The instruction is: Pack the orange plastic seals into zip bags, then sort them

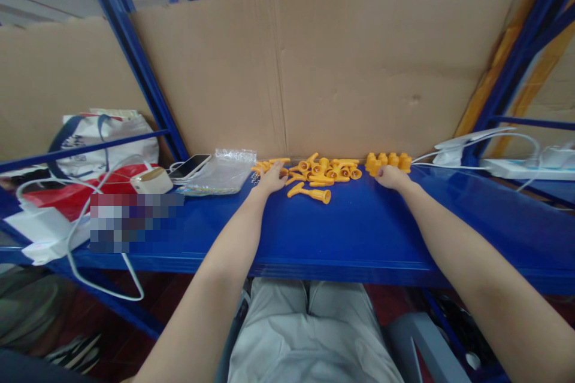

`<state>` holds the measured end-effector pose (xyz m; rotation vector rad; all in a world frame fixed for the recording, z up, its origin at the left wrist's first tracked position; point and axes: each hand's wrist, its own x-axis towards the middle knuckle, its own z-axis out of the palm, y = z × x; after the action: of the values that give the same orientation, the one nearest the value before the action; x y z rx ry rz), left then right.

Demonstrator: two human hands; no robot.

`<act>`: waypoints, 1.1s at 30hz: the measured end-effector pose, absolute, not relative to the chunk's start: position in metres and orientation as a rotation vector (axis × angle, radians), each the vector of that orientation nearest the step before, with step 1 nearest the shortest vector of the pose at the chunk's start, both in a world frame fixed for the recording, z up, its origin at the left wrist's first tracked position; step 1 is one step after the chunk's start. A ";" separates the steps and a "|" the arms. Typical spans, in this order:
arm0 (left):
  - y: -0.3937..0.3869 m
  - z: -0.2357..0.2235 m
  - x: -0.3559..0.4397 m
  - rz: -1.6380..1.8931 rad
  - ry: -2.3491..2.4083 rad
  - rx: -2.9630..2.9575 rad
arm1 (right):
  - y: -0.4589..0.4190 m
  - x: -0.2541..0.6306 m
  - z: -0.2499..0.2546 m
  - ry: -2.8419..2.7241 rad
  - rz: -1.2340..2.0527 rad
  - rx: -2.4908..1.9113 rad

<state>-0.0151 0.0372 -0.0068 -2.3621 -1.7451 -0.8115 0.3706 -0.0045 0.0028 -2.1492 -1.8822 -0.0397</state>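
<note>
On the blue shelf top (314, 239) lies a loose pile of yellow plastic pieces (335, 172), each with a slim stem and a flared, hollow end. One similar yellow piece (314, 194) rests by itself in front of the pile. My left hand (272, 179) reaches to the pile's left end, fingers stretched out over more yellow pieces and small metal bits. To the right, my right hand (392, 178) is closed at the front of a row of upright, knobbed yellow pieces (398, 161). Its fingertips are partly hidden, so the exact grip is unclear.
A clear plastic bag (229, 173) and a phone (194, 166) lie left of my left hand. Further left are a white charger (151, 180), cables, a red bag and a white tote bag (105, 143). Cardboard (341, 66) walls the back. A power strip (521, 169) sits far right.
</note>
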 end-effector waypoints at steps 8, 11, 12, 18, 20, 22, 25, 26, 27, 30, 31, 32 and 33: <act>0.051 -0.009 -0.026 -1.032 -1.849 -2.210 | 0.000 0.375 0.000 -1.856 0.007 -2.104; 0.053 -0.010 -0.030 -0.998 -1.868 -2.192 | -0.002 0.372 0.002 -1.853 0.026 -2.126; 0.054 -0.010 -0.031 -0.982 -1.865 -2.198 | -0.003 0.372 0.002 -1.859 0.026 -2.128; 0.058 -0.013 -0.029 -0.948 -1.836 -2.213 | -0.003 0.372 0.003 -1.885 0.017 -2.112; 0.059 -0.016 -0.027 -0.941 -1.847 -2.214 | -0.003 0.372 0.003 -1.877 0.017 -2.121; 0.058 -0.017 -0.026 -0.930 -1.881 -2.203 | -0.004 0.371 0.004 -1.871 0.016 -2.134; 0.054 -0.017 -0.022 -0.875 -1.974 -2.155 | -0.004 0.370 0.005 -1.892 -0.001 -2.154; 0.052 -0.016 -0.020 -0.847 -2.007 -2.141 | -0.005 0.369 0.005 -1.903 -0.009 -2.159; 0.050 -0.014 -0.019 -0.823 -2.034 -2.132 | -0.005 0.369 0.006 -1.913 -0.013 -2.163; 0.043 -0.009 -0.014 -0.818 -2.062 -2.129 | -0.006 0.367 0.008 -1.931 -0.004 -2.177; 0.041 -0.007 -0.013 -0.835 -2.060 -2.130 | -0.006 0.367 0.008 -1.938 0.005 -2.183; 0.039 -0.006 -0.013 -0.854 -2.059 -2.130 | -0.007 0.366 0.009 -1.947 0.013 -2.188; 0.037 -0.004 -0.012 -0.873 -2.060 -2.125 | -0.007 0.365 0.009 -1.956 0.013 -2.189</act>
<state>-0.0122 0.0369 -0.0038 -2.1247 -2.0595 -0.8727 0.3654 -0.0071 0.0090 -2.1886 -1.9564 0.0135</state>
